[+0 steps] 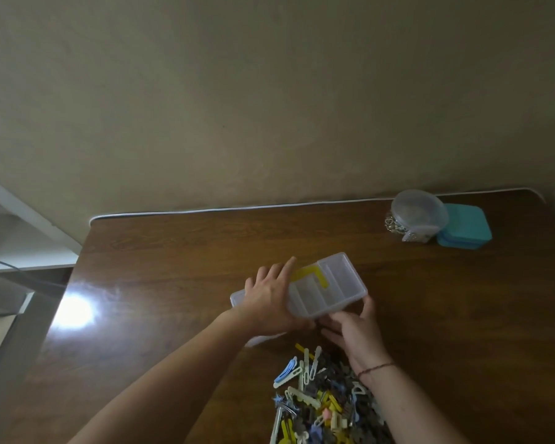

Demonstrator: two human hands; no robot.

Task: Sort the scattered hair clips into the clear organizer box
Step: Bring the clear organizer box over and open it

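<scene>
Heaped nearest the camera, a pile of small plastic hair clips (324,402) in white, yellow, blue and grey lay on the dark brown wooden table (161,251), just below the wrists. Beyond the pile, both hands held the clear plastic organizer box (327,288), its divided compartments showing and a yellow L-shaped piece (311,274) visible in it. The left hand (271,299) lay over the box's left end with fingers spread, the index finger pointing up past the far edge and the thumb tucked under the near edge. The right hand (354,328) gripped the near right corner, fingers curled against its edge. At the table's far right stood a clear round plastic container (418,213), touching a teal rounded case (465,227).
</scene>
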